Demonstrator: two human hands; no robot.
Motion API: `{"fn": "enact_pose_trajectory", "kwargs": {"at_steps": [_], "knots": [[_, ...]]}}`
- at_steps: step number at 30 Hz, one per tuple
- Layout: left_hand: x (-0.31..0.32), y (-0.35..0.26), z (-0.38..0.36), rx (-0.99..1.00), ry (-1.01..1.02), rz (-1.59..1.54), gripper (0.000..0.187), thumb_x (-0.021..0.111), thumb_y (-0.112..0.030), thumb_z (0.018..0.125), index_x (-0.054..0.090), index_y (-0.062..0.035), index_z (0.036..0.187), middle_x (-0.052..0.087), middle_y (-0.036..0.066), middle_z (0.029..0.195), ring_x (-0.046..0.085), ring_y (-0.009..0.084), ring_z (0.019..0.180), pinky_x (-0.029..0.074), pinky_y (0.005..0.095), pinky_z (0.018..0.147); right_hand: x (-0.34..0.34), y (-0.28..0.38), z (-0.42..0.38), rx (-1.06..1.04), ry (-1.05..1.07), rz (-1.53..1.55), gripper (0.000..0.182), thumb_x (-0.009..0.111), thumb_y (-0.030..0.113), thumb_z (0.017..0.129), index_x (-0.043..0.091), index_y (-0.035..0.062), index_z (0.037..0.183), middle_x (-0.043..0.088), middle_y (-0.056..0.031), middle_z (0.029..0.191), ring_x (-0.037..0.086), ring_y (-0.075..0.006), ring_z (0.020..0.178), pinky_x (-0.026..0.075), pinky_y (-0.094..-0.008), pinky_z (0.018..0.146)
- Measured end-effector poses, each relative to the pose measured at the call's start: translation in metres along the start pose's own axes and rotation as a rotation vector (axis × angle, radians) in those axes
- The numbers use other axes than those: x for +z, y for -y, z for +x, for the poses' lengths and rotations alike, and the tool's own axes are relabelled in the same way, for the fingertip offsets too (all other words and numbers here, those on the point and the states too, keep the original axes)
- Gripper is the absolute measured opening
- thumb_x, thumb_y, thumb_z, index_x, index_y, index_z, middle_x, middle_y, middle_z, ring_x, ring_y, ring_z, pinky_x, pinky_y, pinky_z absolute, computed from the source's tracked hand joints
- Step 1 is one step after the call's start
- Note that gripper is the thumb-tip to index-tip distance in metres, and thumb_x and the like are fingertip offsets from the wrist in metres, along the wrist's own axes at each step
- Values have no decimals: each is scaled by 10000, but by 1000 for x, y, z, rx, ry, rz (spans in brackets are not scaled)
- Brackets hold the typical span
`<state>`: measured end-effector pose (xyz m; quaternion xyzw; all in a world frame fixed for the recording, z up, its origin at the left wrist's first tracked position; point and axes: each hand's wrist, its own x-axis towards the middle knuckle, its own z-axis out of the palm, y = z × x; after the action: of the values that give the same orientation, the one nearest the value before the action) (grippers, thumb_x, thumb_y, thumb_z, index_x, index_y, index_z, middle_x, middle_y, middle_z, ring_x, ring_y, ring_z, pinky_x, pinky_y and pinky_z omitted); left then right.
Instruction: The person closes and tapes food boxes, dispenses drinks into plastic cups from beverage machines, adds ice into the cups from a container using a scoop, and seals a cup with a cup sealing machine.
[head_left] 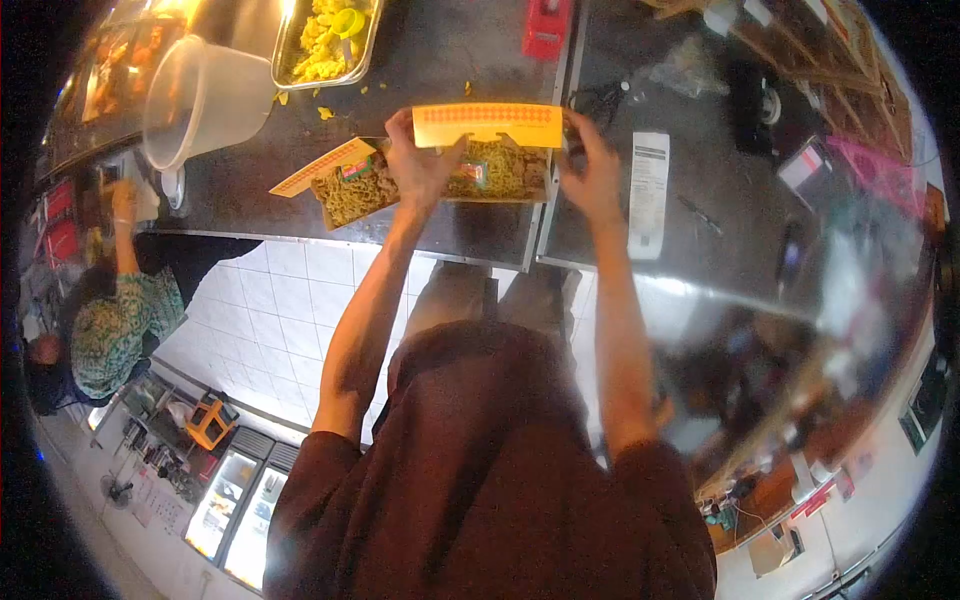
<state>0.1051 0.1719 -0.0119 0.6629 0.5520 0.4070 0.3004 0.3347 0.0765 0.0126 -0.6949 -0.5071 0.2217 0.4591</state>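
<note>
An open cardboard takeaway box [520, 178] filled with noodles lies on the dark table in front of me. Its yellow lid [487, 125] with an orange checked band is raised along the far side. My left hand [425, 168] grips the lid's left end, fingers bent over the box. At the opposite end, my right hand [592, 172] has its fingers curled on the lid's right corner and the box side. A small colourful packet [468, 175] rests on the noodles. Left of my left hand sits a second open noodle box [352, 196], with a packet on top.
Beyond the boxes are a metal tray [283, 75] of yellow food and a translucent tub [195, 110]. A receipt [648, 195] and a pen [700, 215] lie to the right. A red item [546, 28] is at the back. Another person [125, 320] works at left.
</note>
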Motion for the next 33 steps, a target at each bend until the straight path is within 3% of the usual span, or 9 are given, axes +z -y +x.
{"fn": "enact_pose_trajectory", "kwargs": {"at_steps": [5, 10, 14, 18, 21, 23, 28, 31, 33], "knots": [[-54, 17, 17, 46, 542, -157, 465, 673, 35, 812, 600, -30, 1266, 712, 135, 1093, 680, 188, 1009, 520, 302, 881, -41, -13, -9, -11, 229, -121, 675, 576, -154, 719, 554, 114, 1338, 635, -148, 1280, 617, -295, 1180, 510, -391, 974], [-69, 31, -11, 347, 599, 151, 490, 686, 61, 782, 609, -56, 1251, 657, 129, 1258, 648, 299, 1119, 539, 341, 888, -17, -11, -62, -76, 128, -339, 656, 574, -168, 714, 593, 130, 1298, 605, -126, 1285, 612, -307, 1154, 483, -392, 1017], [-64, 52, -50, 216, 542, 197, 618, 760, -17, 773, 572, -132, 1350, 562, 82, 1403, 583, 288, 1220, 468, 365, 1041, 24, -58, -106, 21, -78, -306, 554, 633, -147, 748, 654, 137, 1224, 599, -101, 1212, 619, -260, 1080, 522, -329, 899], [-63, 32, -55, 279, 477, 285, 627, 697, 68, 749, 580, -149, 1325, 590, 141, 1350, 597, 349, 1179, 499, 421, 996, 23, -71, -127, 177, 67, -388, 379, 640, -38, 852, 652, 95, 1207, 623, -100, 1165, 631, -222, 1038, 535, -312, 794], [-66, 30, -54, 201, 485, 293, 695, 686, 84, 740, 554, -160, 1378, 581, 144, 1352, 584, 341, 1187, 509, 413, 954, 4, -47, -114, 490, 59, 315, 275, 595, 162, 967, 630, 55, 1218, 660, -99, 1135, 647, -183, 969, 530, -311, 718], [-69, 30, -47, 75, 578, 256, 755, 672, 104, 725, 532, -169, 1414, 564, 172, 1349, 574, 321, 1179, 505, 392, 912, -11, -4, -86, 1040, -157, 953, 374, 535, 304, 1012, 599, 18, 1244, 681, -140, 1132, 667, -196, 925, 551, -331, 710], [-67, 9, -43, 3, 554, 258, 689, 613, 103, 806, 522, -175, 1430, 676, 148, 1147, 676, 223, 825, 513, 275, 698, 3, 16, -63, 1138, -34, 1074, 414, 580, 337, 986, 585, 41, 1276, 665, -150, 1116, 648, -225, 950, 574, -353, 732], [-71, 2, -44, -345, 604, -82, 592, 581, 40, 884, 503, -132, 1445, 709, 86, 1105, 694, 180, 748, 531, 257, 667, 17, -28, -74, 1033, -108, 1058, 421, 638, 309, 953, 583, 59, 1288, 646, -118, 1054, 636, -220, 931, 583, -357, 722], [-73, -11, -40, -724, 564, -567, 539, 531, 0, 927, 475, -86, 1456, 680, 79, 1186, 698, 165, 912, 561, 270, 775, 20, -44, -78, 902, -124, 920, 432, 667, 290, 934, 582, 71, 1297, 634, -98, 1024, 630, -208, 916, 587, -353, 713]]}}
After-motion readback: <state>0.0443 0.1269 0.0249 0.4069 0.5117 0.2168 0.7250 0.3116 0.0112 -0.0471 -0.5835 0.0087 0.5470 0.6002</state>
